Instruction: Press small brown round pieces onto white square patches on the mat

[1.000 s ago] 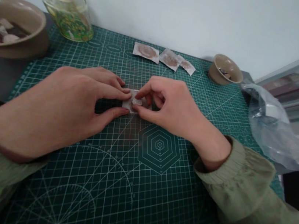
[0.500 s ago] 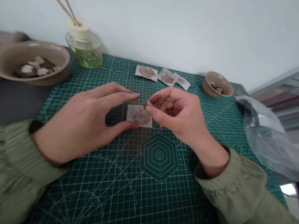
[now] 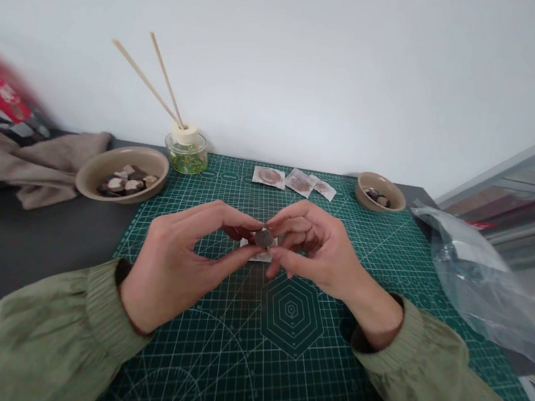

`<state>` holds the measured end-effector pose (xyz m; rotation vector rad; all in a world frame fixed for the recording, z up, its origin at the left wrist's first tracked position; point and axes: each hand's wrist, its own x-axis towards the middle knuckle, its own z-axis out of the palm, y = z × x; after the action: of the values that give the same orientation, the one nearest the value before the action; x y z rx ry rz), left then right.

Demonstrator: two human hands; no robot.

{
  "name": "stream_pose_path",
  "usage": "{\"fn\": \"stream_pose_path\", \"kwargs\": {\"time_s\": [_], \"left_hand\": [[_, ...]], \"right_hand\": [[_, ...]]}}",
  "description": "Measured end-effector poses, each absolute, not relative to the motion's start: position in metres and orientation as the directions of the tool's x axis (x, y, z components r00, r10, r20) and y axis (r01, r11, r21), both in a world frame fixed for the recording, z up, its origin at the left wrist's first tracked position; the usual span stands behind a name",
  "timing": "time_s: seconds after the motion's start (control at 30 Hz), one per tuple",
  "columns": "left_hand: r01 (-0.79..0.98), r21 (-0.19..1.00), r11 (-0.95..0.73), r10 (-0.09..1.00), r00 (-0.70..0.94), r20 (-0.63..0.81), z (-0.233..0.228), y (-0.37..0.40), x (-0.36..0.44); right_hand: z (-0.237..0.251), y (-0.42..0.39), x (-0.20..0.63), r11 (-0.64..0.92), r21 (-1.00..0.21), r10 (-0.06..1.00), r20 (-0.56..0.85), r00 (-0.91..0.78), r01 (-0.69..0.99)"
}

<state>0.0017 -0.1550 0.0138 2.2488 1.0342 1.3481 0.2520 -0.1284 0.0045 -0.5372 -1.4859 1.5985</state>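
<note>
Head view: looking down over a green cutting mat (image 3: 224, 367) lying on a dark tabletop against a pale wall.
Left hand (image 3: 173, 267): hovering above the mat's middle, thumb and forefinger closing toward each other and pinching the left edge of a small dark round disc (image 3: 263, 238); other fingers curling loosely.
Right hand (image 3: 315, 247): meeting the left hand at the centre, fingertips (image 3: 279, 229) pinching the same disc from the right; remaining fingers folding inward toward the palm.
Disc: sitting between both hands' fingertips, raised off the mat, just above a pale square wrapper (image 3: 255, 252).
Wrapper: lying flat on the mat directly under the hands, mostly hidden by them.
Sleeves: olive green cuffs covering both wrists.
Far edge of mat: three flat sachets (image 3: 295, 181) lying in a row, overlapping slightly, well apart from the hands.
Left side: large tan bowl (image 3: 97, 170) holding dark and pale pieces, sitting just off the mat; glass reed diffuser (image 3: 187, 153) standing beside it with two sticks leaning left.
Right side: small tan bowl (image 3: 392, 195) with a few dark pieces at the mat's far corner; crumpled clear plastic bag (image 3: 476, 276) lying near the right edge.
Far left: beige cloth (image 3: 29, 160) bunching on the tabletop.
</note>
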Motion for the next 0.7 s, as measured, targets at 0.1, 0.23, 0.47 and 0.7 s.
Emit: {"fn": "stream_pose_path", "kwargs": {"time_s": [0.1,0.23,0.47,0.7], "left_hand": [[0.42,0.601,-0.68,0.726,0.278,0.629,0.0141,-0.157,0.0009],[0.411,0.619,-0.669,0.739,0.276,0.615,0.0134,-0.1577,-0.0001],[0.401,0.628,-0.667,0.741,0.272,0.613,0.0139,-0.1563,0.0009],[0.398,0.618,-0.678,0.73,0.27,0.628,0.0137,-0.1562,0.0006]], "right_hand": [[0.0046,-0.1281,0.252,0.073,-0.948,0.814,0.237,-0.531,-0.311],[0.0049,-0.1274,0.2524,0.033,-0.941,0.819,0.219,-0.531,-0.337],[0.0061,-0.1277,0.2513,0.019,-0.941,0.817,0.21,-0.538,-0.339],[0.0075,-0.1276,0.2527,0.019,-0.947,0.82,0.198,-0.538,-0.32]]}}
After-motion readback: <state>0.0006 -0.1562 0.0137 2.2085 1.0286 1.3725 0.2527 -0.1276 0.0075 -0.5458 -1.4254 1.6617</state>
